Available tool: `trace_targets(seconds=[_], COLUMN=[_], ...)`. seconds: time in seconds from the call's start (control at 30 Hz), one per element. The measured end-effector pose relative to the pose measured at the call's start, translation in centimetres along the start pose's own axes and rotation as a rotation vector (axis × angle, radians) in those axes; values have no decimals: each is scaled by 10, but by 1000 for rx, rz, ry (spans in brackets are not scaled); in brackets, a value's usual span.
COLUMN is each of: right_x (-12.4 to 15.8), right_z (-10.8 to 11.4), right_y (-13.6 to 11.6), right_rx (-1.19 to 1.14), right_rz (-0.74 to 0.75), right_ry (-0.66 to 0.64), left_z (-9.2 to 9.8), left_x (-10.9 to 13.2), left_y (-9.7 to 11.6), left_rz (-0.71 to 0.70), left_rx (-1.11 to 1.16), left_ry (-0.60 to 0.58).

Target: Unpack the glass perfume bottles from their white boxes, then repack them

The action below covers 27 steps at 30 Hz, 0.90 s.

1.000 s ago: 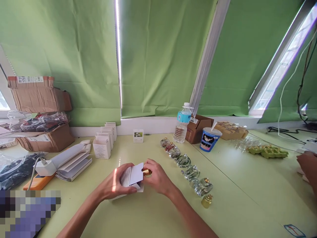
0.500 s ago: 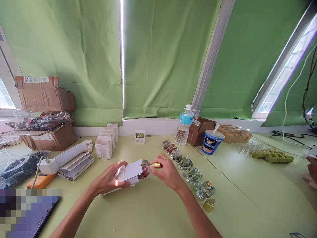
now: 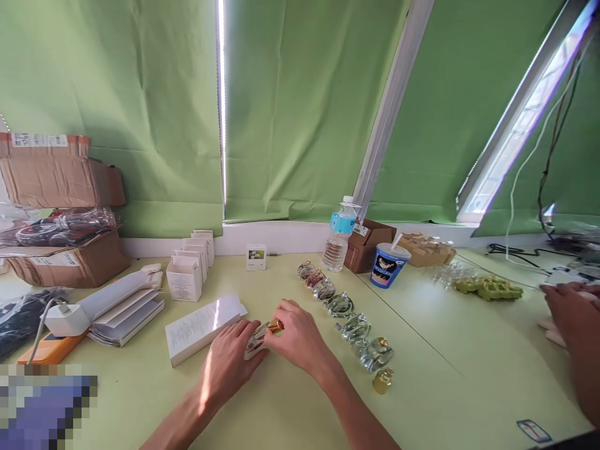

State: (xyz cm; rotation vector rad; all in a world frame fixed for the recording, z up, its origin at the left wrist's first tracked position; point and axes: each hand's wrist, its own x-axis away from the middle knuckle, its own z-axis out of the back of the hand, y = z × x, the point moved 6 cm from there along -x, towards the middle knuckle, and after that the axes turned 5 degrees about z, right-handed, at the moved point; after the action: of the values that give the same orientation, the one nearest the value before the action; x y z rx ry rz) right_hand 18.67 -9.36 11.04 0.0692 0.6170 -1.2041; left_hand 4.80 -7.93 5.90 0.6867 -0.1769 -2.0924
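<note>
Both my hands meet at the middle of the green table [image 3: 290, 406]. My left hand [image 3: 229, 365] and my right hand [image 3: 295, 337] together grip a small glass perfume bottle [image 3: 257, 340], with my right fingers on its gold cap [image 3: 275, 325]. A white carton [image 3: 199, 328] lies flat on the table just left of my left hand, apart from it. To the right of my right hand runs a diagonal row of glass bottles [image 3: 340, 304], with a loose gold cap [image 3: 382, 380] at its near end.
Upright white boxes [image 3: 187, 275] and flat white cartons [image 3: 124, 306] stand at the left, with cardboard boxes [image 3: 60, 187] behind. A water bottle [image 3: 337, 234], a blue cup [image 3: 388, 264] and a small brown box [image 3: 370, 244] stand at the back. Another person's hand [image 3: 569, 312] rests at right.
The white carton has left my left hand and now lies on the table. The bottle has come out of it and both hands now hold it low over the table.
</note>
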Motion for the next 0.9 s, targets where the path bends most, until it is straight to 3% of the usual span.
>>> trace_targets(seconds=[0.23,0.67,0.9], right_x=[6,0,-3], right_z=[-8,3,19], right_y=[-3,-3,5], right_rx=[-37,-102,-143], right_rz=[-44,-22,-49], right_ry=[-74,8,76], left_z=[0,4,1], left_x=[1,0,-1], left_y=[-6,-8,-17], left_rz=[43,100,130], left_rx=[28,95,104], left_ry=[-53,-65,-35])
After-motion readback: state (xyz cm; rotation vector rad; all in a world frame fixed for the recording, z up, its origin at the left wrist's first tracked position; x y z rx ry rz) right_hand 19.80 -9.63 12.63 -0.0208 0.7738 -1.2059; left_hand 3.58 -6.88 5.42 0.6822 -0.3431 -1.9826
